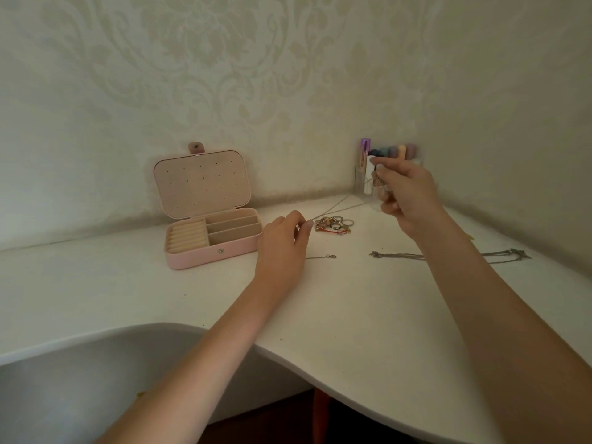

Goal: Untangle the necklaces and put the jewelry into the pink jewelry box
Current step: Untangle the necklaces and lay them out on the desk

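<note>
**Me:** Pulling slowly is the trick. My left hand (pixel 283 235) pinches one end of the thin silver chain necklace (pixel 344 204) low by the white table (pixel 352 315). My right hand (pixel 405 190) pinches the other end up high, so the chain is stretched between them.

**Friend:** Is it free yet?

**Me:** I think not. It runs just over the little heap of rings and gold charms with a red cord (pixel 333 225), and I can't tell if it is caught there.

**Friend:** So what do you do?

**Me:** Lift gently. If the heap moves too, I stop and wiggle, not tug. A thin chain can snap.

**Friend:** Where does it go?

**Me:** Into the open pink jewelry box with cream slots (pixel 213 240), just left of my left hand. Another grey chain necklace (pixel 397 255) lies flat under my right arm, waiting.
</note>
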